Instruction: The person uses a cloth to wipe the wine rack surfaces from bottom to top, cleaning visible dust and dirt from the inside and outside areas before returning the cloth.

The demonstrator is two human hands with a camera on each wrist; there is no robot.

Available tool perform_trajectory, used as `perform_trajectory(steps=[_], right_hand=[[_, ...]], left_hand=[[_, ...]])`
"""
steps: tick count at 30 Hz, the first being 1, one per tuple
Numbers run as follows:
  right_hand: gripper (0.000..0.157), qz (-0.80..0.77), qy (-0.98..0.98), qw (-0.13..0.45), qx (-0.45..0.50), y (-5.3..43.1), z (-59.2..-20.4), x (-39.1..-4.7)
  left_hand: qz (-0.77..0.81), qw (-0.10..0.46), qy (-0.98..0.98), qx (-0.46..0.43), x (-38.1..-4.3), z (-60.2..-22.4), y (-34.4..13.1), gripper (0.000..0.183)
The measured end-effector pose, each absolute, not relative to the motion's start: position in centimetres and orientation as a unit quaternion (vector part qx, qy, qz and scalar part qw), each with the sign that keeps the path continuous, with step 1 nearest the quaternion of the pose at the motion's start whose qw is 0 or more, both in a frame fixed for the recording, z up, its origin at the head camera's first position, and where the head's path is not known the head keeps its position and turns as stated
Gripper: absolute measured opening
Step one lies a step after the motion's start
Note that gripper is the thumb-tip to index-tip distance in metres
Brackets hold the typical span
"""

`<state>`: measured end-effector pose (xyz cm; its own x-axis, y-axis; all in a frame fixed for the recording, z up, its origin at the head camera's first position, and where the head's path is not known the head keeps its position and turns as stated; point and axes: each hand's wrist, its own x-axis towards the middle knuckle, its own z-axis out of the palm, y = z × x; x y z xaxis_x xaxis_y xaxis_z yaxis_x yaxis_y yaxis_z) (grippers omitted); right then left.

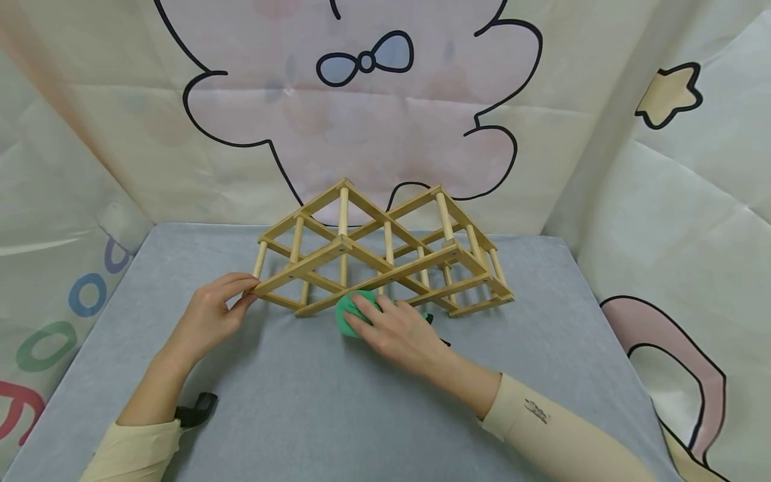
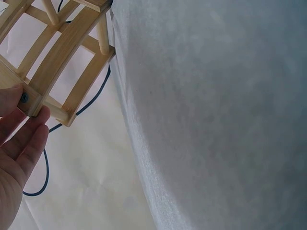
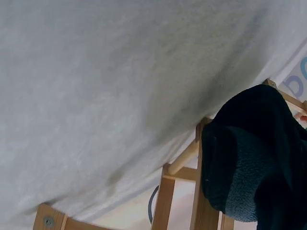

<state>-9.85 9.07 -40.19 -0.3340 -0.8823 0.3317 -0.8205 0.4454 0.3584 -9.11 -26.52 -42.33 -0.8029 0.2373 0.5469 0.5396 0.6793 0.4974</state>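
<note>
A folding wooden rack [image 1: 343, 244] of crossed slats and round dowels stands on the table in a zigzag shape. At its left end, my left hand [image 1: 213, 318] pinches the corner of a slat between thumb and fingers. The left wrist view shows that hand [image 2: 21, 153] close up, at a slat end with a screw. My right hand [image 1: 402, 335] grips a bunched green cloth [image 1: 346, 313] against the rack's lower front slat, near the middle. In the right wrist view the cloth [image 3: 249, 167] looks dark and hides the fingers and part of the slat.
Grey-blue fabric [image 1: 337, 415] covers the table. Printed cloth sheets [image 1: 590, 134] hang behind it and along both sides. A black wrist mount [image 1: 197, 410] sits by my left sleeve.
</note>
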Motion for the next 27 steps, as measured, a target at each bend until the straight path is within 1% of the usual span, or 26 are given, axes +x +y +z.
perform_trajectory(steps=[12, 23, 27], right_hand=[[0.031, -0.086, -0.807, 0.241, 0.532, 5.4, -41.2, -10.2], [0.028, -0.116, -0.814, 0.230, 0.521, 1.3, -41.8, -9.6], [0.028, -0.129, -0.818, 0.218, 0.516, 0.1, -42.1, -9.6]], left_hand=[[-0.339, 0.230, -0.885, -0.221, -8.9, -42.1, -26.5, 0.033], [-0.344, 0.248, -0.873, -0.240, -9.1, -42.2, -26.8, 0.037], [-0.345, 0.250, -0.872, -0.241, -9.1, -42.2, -26.8, 0.037]])
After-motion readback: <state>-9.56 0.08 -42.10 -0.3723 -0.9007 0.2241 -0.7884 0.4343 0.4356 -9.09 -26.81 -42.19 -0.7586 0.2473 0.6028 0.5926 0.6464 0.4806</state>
